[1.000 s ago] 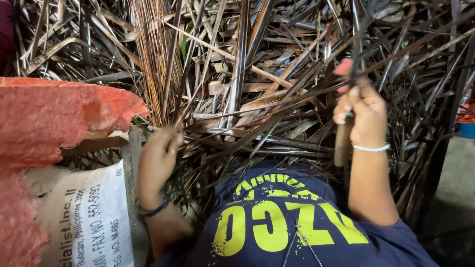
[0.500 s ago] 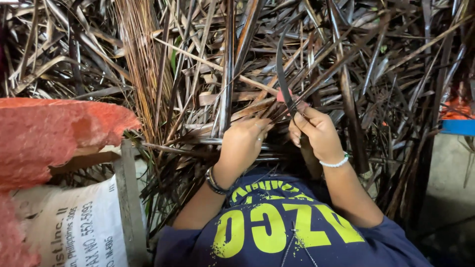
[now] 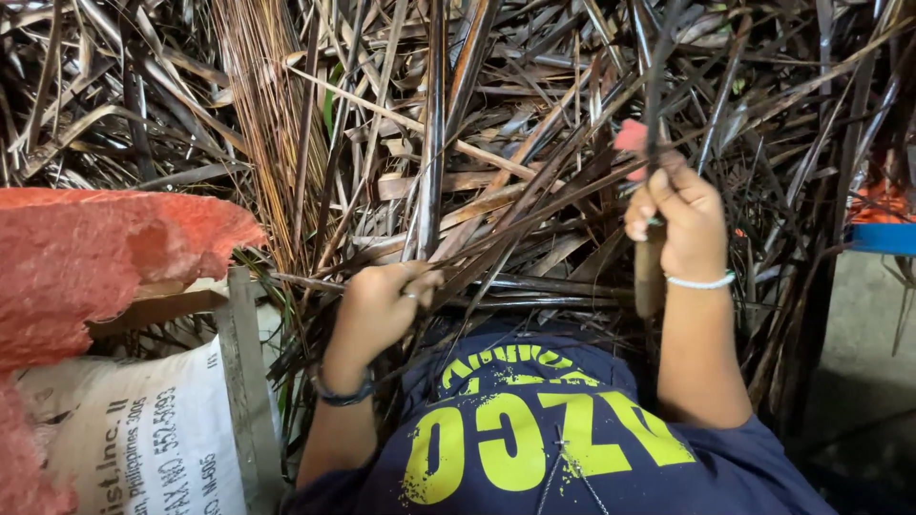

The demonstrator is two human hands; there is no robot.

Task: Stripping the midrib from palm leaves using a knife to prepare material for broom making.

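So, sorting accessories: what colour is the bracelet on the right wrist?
White, a thin band just below the right hand; head view.

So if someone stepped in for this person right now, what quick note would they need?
Left hand: closed on a thin dark leaf strip, low by the lap.
Right hand: raised, fist shut around a wooden-handled knife, with the strip's upper end running up past it.
Surroundings: heap of dry palm leaves in front, a bundle of thin ribs to the left, a red sack at the left edge.
Done or left: cannot tell from this view.
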